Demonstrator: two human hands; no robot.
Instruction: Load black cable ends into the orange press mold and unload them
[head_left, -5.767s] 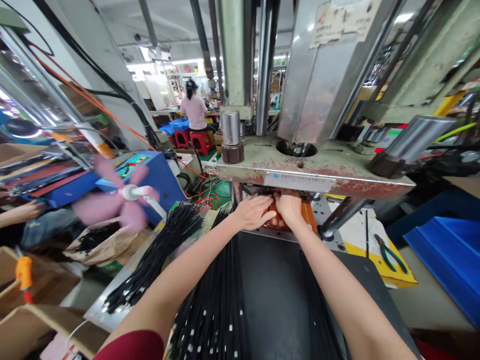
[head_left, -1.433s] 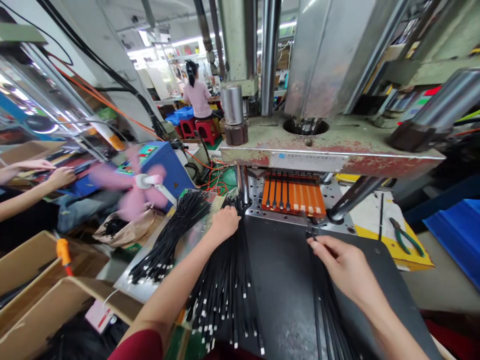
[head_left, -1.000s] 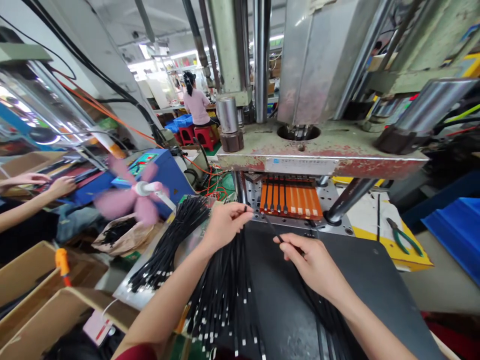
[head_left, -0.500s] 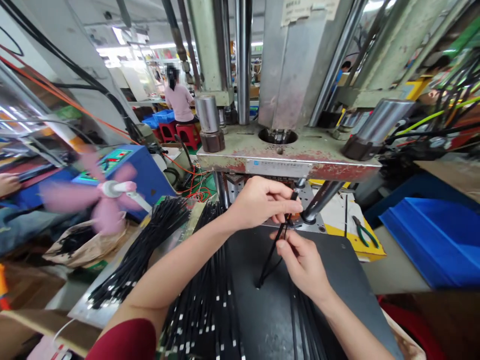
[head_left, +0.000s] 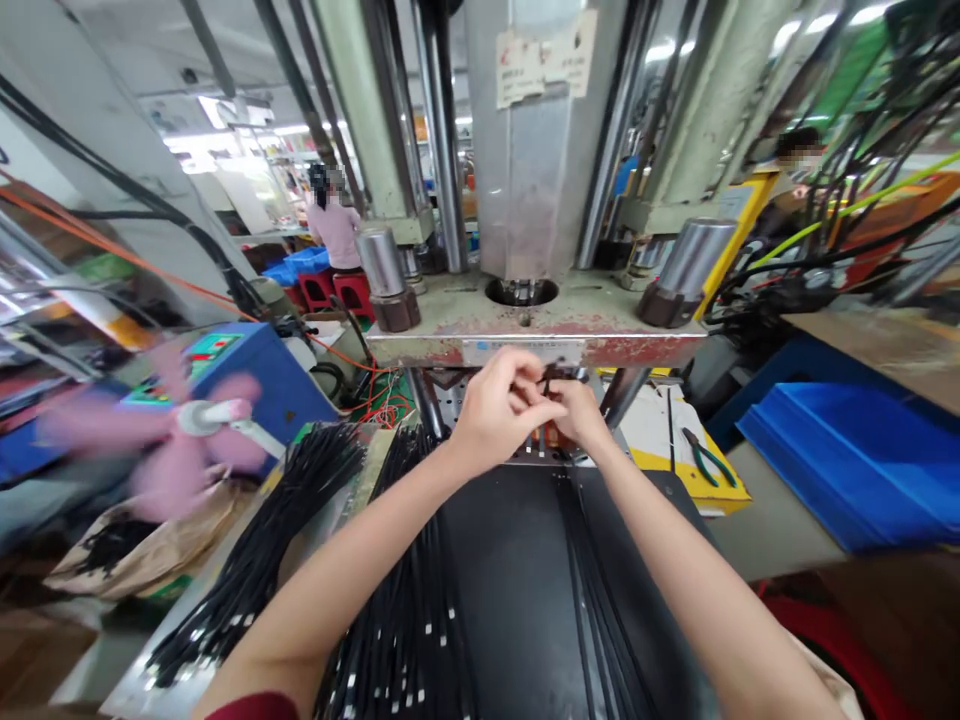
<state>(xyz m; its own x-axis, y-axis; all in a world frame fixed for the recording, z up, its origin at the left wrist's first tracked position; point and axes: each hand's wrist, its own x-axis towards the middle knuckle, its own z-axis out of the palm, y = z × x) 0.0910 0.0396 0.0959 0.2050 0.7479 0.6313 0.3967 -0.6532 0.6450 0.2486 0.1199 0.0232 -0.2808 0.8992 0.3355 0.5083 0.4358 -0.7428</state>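
Note:
My left hand [head_left: 499, 412] is at the opening of the press [head_left: 536, 345], thumb and fingers curled together. What it pinches, if anything, is hidden. Right beside it, my right hand [head_left: 576, 412] grips a black cable [head_left: 553, 382], of which only a short dark piece shows at the fingertips. Below both hands, a few silver cable ends [head_left: 535, 449] show by an orange part at the front of the press bed. More black cables [head_left: 592, 600] hang over the dark work plate [head_left: 510, 580] beneath my right forearm.
Bundles of black cables with silver tips [head_left: 262, 560] lie at the left. A spinning pink fan [head_left: 195, 430] stands beyond them. Green-handled pliers [head_left: 709, 458] lie on a yellow-edged board at the right, near a blue bin [head_left: 855, 460]. A person in pink [head_left: 332, 230] is in the background.
Both hands have moved forward into the press opening and closer together. The looped black cable that hung between them over the plate no longer shows there. The view has shifted slightly.

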